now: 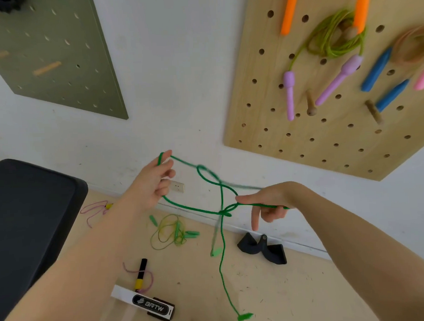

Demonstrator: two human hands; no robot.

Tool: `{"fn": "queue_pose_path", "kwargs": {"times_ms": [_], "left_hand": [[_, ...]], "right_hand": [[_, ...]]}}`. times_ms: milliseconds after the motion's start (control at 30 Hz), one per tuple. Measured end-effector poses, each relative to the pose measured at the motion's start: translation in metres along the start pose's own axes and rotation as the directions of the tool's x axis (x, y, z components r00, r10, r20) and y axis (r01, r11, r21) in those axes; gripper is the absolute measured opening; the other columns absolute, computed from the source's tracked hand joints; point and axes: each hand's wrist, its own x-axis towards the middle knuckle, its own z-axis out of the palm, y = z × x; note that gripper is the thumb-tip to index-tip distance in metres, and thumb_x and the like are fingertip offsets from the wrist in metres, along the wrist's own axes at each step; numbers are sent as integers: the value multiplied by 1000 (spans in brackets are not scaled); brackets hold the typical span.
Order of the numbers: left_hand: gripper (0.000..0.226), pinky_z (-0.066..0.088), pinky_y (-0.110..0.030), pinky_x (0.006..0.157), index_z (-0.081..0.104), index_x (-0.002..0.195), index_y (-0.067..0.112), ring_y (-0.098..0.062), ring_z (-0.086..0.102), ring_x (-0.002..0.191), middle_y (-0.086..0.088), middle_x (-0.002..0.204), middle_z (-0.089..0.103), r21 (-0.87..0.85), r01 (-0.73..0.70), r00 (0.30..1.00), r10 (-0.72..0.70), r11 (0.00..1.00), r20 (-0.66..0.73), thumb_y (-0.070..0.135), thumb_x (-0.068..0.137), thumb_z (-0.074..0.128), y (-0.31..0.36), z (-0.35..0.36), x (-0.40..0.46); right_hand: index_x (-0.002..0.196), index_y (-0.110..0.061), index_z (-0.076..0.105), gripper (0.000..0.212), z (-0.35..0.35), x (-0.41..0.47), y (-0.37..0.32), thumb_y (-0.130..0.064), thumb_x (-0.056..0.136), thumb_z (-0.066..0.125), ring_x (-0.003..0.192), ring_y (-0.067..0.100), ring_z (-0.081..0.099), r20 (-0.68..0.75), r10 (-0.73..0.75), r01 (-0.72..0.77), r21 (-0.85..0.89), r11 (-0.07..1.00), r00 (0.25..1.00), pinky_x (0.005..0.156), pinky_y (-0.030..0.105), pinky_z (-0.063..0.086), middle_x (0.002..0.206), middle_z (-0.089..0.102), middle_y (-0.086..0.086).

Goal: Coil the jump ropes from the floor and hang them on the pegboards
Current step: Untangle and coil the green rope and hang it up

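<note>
A dark green jump rope (196, 210) is stretched in loops between my two hands in the middle of the view. My left hand (153, 182) holds a loop of it, the rope running over the fingertips and out below the palm. My right hand (267, 204) pinches the rope with the index finger pointing down. Both rope ends hang toward the floor, each with a light green handle (245, 316). The wooden pegboard (277, 124) on the right wall carries several coiled ropes. The olive pegboard (88, 75) at upper left shows bare pegs.
On the floor lie a yellow-green rope with green handles (171, 231), a purple rope with a black and yellow handle (140, 274), another purple rope (95, 211), a black strap piece (262, 249) and a labelled white box (144, 303). A black chair (27, 214) stands at left.
</note>
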Motion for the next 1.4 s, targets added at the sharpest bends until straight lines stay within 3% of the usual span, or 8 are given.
{"fn": "queue_pose_path", "kwargs": {"times_ms": [167,300,567,733,867,1100,1200,1400], "left_hand": [[37,31,-30,56,56,68,12,-21,47,62,-4,62,49,948,-44,947,316,316,-61,44,87,59,-22,-43,16],[39,42,-36,69,57,80,3,-32,55,80,-8,75,47,1000,26,946,323,11,-28,32,99,38,-44,-77,28],[51,19,-28,112,28,144,13,-16,26,136,-1,148,27,839,-307,937,297,448,184,21,97,45,-48,7,2],[18,43,-25,91,58,111,20,-4,58,92,6,97,63,464,-452,877,283,761,389,21,93,54,-29,67,-21],[34,39,-29,66,56,68,20,-15,46,58,2,58,45,754,-295,955,196,586,222,31,97,43,-52,35,-14],[31,44,-29,67,44,72,16,-13,33,51,6,51,33,99,22,991,-35,995,131,22,101,35,-39,46,-13],[31,47,-31,68,43,73,16,-11,34,49,6,51,33,-110,11,968,17,994,250,19,101,32,-6,72,-22],[29,39,-19,45,46,79,15,-9,33,44,7,48,33,-325,-174,961,233,930,152,24,102,31,31,90,-31]], "right_hand": [[50,-19,37,47,-12,-5,37,-31,95,47,41,9,16,-337,-390,512,466,722,857,43,20,15,45,24,-7],[46,-18,42,47,-23,-7,57,-29,92,44,40,9,27,-714,-208,733,680,25,669,44,19,26,47,30,-5],[110,-15,59,35,-5,-25,-28,-28,102,27,49,10,8,-496,-561,721,626,298,663,43,19,10,51,23,-9],[66,-16,63,41,1,-38,-62,-18,98,39,42,6,19,-513,-663,836,378,397,546,44,20,13,48,25,-9],[41,-24,42,52,-23,-42,-44,-16,92,52,40,7,21,-877,-186,889,404,217,444,41,18,18,42,30,-11],[127,-1,42,48,-16,-8,-22,-34,93,52,114,31,46,-832,68,124,161,979,551,93,38,40,121,47,17],[129,-4,46,45,10,-9,-42,-29,93,54,119,27,45,-872,-291,399,-122,909,394,104,38,36,131,47,16],[105,-18,58,16,42,-7,-43,-24,90,58,103,18,61,-275,-548,609,248,753,790,100,31,42,95,69,2]]}}
